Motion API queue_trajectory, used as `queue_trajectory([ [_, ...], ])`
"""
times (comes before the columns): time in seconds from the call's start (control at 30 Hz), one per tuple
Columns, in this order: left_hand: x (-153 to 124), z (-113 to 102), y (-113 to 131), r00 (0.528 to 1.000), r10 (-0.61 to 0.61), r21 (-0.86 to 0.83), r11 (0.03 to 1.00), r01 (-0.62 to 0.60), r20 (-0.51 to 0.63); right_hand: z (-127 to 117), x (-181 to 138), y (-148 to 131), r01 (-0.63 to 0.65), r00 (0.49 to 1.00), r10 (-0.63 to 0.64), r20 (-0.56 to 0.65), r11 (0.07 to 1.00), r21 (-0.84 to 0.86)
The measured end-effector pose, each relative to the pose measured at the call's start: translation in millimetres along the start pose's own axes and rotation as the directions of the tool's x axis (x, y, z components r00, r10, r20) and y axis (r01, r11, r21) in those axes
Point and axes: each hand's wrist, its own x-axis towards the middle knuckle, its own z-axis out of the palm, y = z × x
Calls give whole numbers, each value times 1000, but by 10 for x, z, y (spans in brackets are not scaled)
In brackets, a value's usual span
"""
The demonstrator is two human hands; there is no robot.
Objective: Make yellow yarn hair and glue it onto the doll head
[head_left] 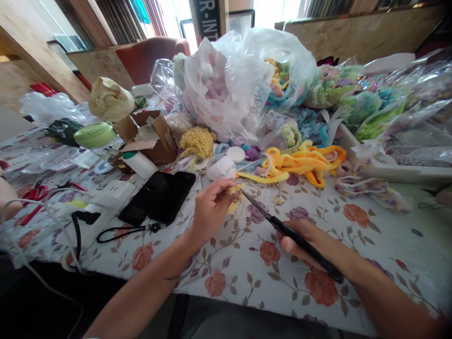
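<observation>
My left hand [211, 209] is closed in a pinch on a small yellow fuzzy piece [234, 196], held just above the floral tablecloth [353, 230]. My right hand [300, 242] grips a long black tool [293, 235] with a thin metal tip. That tip points up and left into the yellow piece. A heap of yellow and orange chenille stems [303, 162] lies a little beyond my hands.
A black phone [158, 195] with a lanyard lies left of my left hand, beside a white power strip [102, 200] and red scissors [35, 194]. An open cardboard box [148, 136], a yellow pompom [197, 141] and big plastic bags [240, 80] of fluffy pieces crowd the back.
</observation>
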Motion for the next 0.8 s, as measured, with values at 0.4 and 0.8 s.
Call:
queue_trajectory([
  [0.4, 46, -19, 89, 981, -172, -194, 963, 185, 84, 6, 82, 242, -5, 998, -5, -70, 989, -149],
  [0.8, 54, -46, 118, 940, -310, -254, 906, 338, 142, 84, 39, -8, -30, 992, 11, -124, 988, -153],
])
